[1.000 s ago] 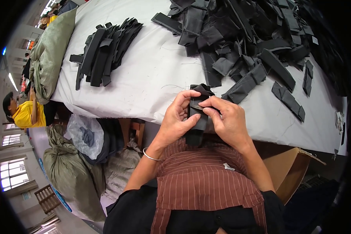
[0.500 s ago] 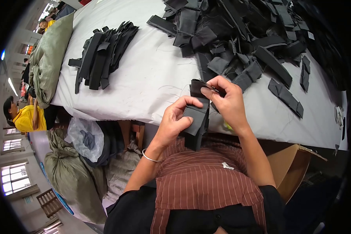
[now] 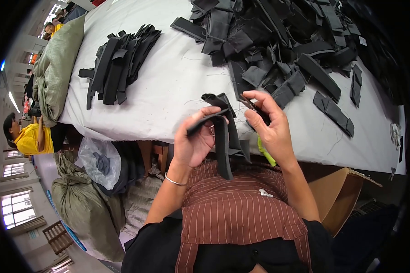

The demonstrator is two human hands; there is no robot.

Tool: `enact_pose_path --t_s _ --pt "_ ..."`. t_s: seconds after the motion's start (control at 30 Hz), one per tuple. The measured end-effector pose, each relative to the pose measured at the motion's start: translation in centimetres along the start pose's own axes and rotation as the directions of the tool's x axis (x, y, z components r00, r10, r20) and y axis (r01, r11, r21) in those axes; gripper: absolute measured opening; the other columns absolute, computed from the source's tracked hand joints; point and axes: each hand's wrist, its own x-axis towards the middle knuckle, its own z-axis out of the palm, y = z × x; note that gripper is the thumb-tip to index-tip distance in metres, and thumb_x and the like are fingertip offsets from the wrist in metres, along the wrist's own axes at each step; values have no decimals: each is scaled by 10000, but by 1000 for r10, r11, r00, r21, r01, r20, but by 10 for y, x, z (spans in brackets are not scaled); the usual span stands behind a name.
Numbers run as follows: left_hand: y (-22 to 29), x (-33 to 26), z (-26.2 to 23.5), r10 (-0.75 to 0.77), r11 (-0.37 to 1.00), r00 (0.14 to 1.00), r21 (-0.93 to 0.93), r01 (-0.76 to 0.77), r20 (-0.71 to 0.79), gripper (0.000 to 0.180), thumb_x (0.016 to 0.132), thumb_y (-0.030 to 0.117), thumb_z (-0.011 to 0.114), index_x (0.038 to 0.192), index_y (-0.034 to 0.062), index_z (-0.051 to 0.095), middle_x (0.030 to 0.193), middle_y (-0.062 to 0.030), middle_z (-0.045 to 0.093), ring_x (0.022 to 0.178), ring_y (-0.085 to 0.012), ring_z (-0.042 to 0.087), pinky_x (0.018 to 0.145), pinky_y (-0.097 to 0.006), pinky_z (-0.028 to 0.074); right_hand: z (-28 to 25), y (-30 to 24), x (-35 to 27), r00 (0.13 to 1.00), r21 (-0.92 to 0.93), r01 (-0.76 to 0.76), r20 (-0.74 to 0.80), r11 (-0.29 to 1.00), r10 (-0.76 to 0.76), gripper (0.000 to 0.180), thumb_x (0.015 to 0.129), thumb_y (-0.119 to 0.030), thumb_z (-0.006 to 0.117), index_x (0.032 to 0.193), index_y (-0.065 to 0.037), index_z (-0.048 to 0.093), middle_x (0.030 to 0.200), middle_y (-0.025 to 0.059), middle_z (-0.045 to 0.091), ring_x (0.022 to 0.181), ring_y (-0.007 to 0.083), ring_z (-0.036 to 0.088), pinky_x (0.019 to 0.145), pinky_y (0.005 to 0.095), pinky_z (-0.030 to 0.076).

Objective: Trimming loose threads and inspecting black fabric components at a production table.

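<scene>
Close to the table's front edge, my left hand (image 3: 193, 136) is closed on a black fabric strip (image 3: 222, 145), which bends over the fingers and hangs down in folded lengths. Its upper end stands up toward my right hand (image 3: 272, 125). That hand is curled around small dark thread snips (image 3: 256, 108), their points toward the fabric but apart from it; the palm hides part of them. Beyond both hands lies a large loose heap of black fabric strips (image 3: 259, 45) with frayed threads. A neater stack of similar strips (image 3: 118, 63) rests at the left.
White cloth covers the table (image 3: 168, 86). A bright yellow-green thing (image 3: 266, 152) shows at its front edge below my right hand. An open cardboard box (image 3: 337, 195) stands at right. Sacks (image 3: 84, 200) and a clear plastic bag (image 3: 100, 164) are at left, near a person in yellow (image 3: 29, 136).
My left hand has turned and moved left, so the fabric strip now drapes over its fingers. My right hand has drawn away to the right, and the snips show in it.
</scene>
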Motion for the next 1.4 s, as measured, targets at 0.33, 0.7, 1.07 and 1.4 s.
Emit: enact_pose_path --t_s 0.33,0.7,1.07,1.4 --pt "-6 1 7 33 983 999 -179 -39 -35 457 900 300 625 1249 70 439 927 -72 499 780 -206 531 765 -402 505 11 2 -17 998 -105 -9 57 994 15 462 780 -30 685 1219 -94 558 864 0 548 796 60 500 714 205 424" --pt "-8 5 7 -20 984 992 172 42 -127 396 825 108 656 1154 50 443 817 -28 476 734 -155 510 706 -339 482 10 13 -14 993 -170 25 -106 985 -43 335 745 51 602 1056 -68 635 839 63 657 737 145 625 673 271 488" --pt "-14 5 7 -61 990 992 123 75 -115 412 818 25 704 1176 34 500 1027 -63 605 893 -138 622 744 -266 550 17 15 -8 975 -414 157 -79 897 -207 242 665 -30 692 897 -84 645 794 44 609 692 193 630 599 307 496" --pt "-13 4 11 -96 985 991 133 107 -89 467 822 12 688 1239 37 480 1058 -68 603 899 -120 628 680 -258 580 5 23 -4 970 -320 190 -88 928 -229 196 662 -5 661 856 -35 650 772 81 648 680 191 647 623 264 492"
